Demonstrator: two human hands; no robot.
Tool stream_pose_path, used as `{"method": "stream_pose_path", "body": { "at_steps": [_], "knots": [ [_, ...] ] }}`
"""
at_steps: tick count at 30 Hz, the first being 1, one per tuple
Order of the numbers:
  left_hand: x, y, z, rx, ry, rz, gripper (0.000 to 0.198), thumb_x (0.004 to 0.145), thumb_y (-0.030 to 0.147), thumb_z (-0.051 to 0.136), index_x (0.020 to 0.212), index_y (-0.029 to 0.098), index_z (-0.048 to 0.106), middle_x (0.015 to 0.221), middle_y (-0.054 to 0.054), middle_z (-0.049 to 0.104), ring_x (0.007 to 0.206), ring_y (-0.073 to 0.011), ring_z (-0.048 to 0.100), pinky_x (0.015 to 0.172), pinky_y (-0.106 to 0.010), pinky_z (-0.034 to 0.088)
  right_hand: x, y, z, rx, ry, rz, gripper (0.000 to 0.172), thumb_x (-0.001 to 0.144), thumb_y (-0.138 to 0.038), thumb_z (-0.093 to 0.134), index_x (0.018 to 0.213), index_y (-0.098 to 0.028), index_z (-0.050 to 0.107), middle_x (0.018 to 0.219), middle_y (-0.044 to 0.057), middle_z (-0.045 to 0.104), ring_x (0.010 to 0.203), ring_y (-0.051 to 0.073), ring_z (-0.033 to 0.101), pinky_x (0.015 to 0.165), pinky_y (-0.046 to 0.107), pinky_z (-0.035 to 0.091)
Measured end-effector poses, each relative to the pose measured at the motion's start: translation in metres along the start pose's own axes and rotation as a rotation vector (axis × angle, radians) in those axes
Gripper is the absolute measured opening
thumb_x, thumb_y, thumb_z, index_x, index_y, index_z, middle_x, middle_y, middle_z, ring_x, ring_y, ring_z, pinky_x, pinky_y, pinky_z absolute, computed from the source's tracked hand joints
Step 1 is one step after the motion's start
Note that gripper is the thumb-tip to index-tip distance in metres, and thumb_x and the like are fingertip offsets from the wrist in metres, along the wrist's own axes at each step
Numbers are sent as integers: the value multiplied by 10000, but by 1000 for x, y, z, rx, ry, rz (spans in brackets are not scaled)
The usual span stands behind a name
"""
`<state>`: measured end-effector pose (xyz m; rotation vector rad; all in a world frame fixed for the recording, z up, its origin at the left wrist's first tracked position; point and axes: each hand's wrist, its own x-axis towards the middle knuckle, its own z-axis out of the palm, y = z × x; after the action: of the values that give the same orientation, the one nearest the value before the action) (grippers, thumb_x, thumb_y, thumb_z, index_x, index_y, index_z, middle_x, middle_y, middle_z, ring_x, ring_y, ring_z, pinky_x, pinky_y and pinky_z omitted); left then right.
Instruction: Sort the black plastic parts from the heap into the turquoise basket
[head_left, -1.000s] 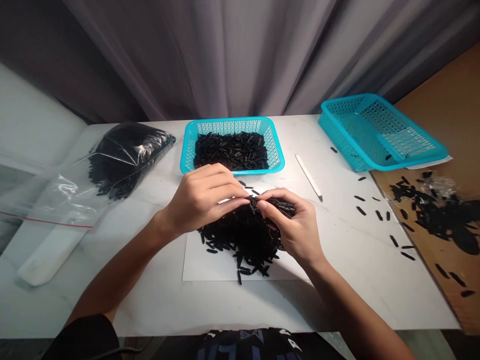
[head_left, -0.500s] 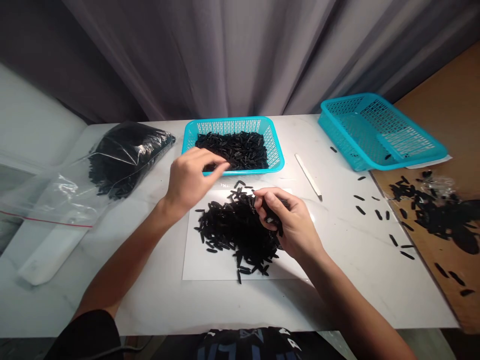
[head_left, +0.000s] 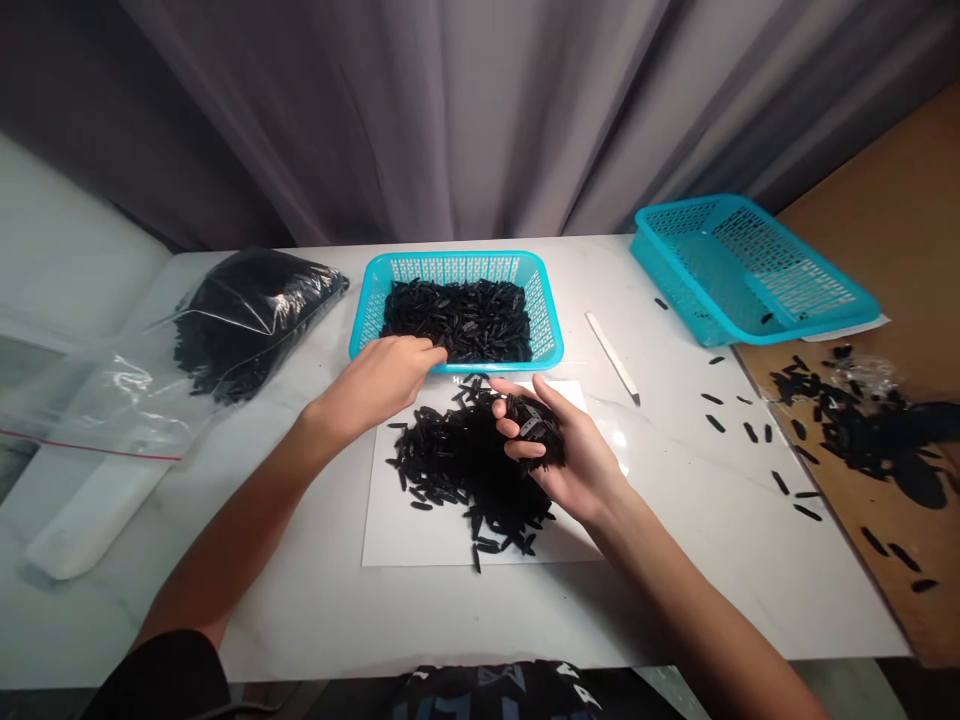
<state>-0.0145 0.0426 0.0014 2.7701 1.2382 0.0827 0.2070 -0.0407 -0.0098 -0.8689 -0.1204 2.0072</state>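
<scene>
Slender black grains (head_left: 465, 470), matte and tapered, lie in a loose heap on a white paper sheet (head_left: 390, 530), with strays around its edges. Right hand (head_left: 574, 470): grip curled, palm up, holding a clump of grains (head_left: 536, 425) just above the heap. Left hand (head_left: 379, 385): grip open, palm down, fingertips at the front rim of a turquoise perforated plastic basket (head_left: 525, 367) that is full of the same grains. Clear zip bag (head_left: 255, 300) of grains at left. White flat stick (head_left: 611, 355) on the white marble-look surface (head_left: 300, 620). Second turquoise basket (head_left: 750, 270) at far right, beside a brown cardboard sheet (head_left: 847, 530) with spilled grains.
</scene>
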Motion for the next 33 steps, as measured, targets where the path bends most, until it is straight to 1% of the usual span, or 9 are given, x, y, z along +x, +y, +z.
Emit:
{"method": "stream_pose_path", "body": {
  "at_steps": [2, 5, 9, 12, 14, 18, 26, 29, 33],
  "knots": [
    [-6, 3, -6, -33, -31, 34, 107, 922, 178, 592, 932, 203, 696, 829, -35, 697, 758, -220, 672, 626, -294, 440, 1, 1, 1, 56, -16, 59, 339, 1001, -348, 505, 1007, -107, 744, 820, 78, 643, 645, 102, 572, 426, 111, 468],
    [-12, 10, -17, -104, -25, 69, 177, 945, 322, 614, 1045, 211, 708, 891, -43, 723, 823, -228, 690, 677, -299, 473, 1, 4, 2, 113, -37, 131, 346, 1005, -340, 488, 1043, -89, 723, 908, 114, 691, 740, 120, 650, 598, 145, 569],
    [-16, 30, -30, -246, 79, 154, 248, 971, 326, 604, 1181, 212, 671, 1057, -50, 734, 968, -227, 681, 816, -336, 510, 1, 10, 2, 80, -56, 113, 349, 1012, -352, 455, 1053, -116, 709, 915, 118, 737, 872, 174, 710, 802, 264, 609],
    [-17, 46, -29, -378, 104, 338, 303, 933, 381, 667, 1176, 200, 669, 1141, -67, 719, 1035, -230, 666, 902, -358, 524, 1, 12, 2, 77, -80, 79, 346, 1015, -361, 430, 975, -158, 707, 863, 79, 737, 825, 198, 713, 743, 325, 622],
    [-17, 52, -22, -383, 99, 406, 308, 924, 333, 685, 1185, 172, 663, 1200, -98, 698, 1110, -253, 655, 946, -380, 531, 1, 14, 1, 91, -78, 73, 300, 999, -357, 473, 916, -179, 699, 834, 52, 728, 785, 195, 709, 714, 329, 620],
    [-15, 52, -8, -424, 111, 363, 161, 952, 166, 616, 1093, 150, 693, 1178, -107, 710, 1078, -240, 689, 910, -358, 560, 0, 18, 1, 89, 4, 63, 185, 960, -292, 571, 871, -193, 700, 761, -1, 709, 689, 151, 686, 719, 290, 610],
    [-12, 44, -17, -642, 317, 235, 101, 879, 122, 712, 968, 147, 754, 894, -51, 775, 777, -146, 713, 728, -244, 559, -1, 19, 2, -14, -8, -31, 139, 914, -237, 642, 955, -182, 764, 1013, 39, 740, 908, 158, 688, 859, 298, 585],
    [-11, 44, -17, -615, 377, 257, 102, 871, 108, 719, 964, 134, 754, 861, -45, 768, 769, -134, 699, 718, -226, 548, -2, 16, 4, -98, -3, -102, 125, 867, -272, 730, 944, -186, 779, 1004, 30, 711, 890, 141, 651, 753, 226, 563],
    [-11, 43, -13, -527, 435, 250, 80, 882, 86, 691, 931, 115, 746, 831, -43, 745, 766, -134, 678, 719, -233, 536, -3, 15, 4, -232, -28, -201, 156, 814, -281, 799, 928, -177, 780, 917, 34, 658, 773, 107, 556, 551, 160, 421]
  ]
}}
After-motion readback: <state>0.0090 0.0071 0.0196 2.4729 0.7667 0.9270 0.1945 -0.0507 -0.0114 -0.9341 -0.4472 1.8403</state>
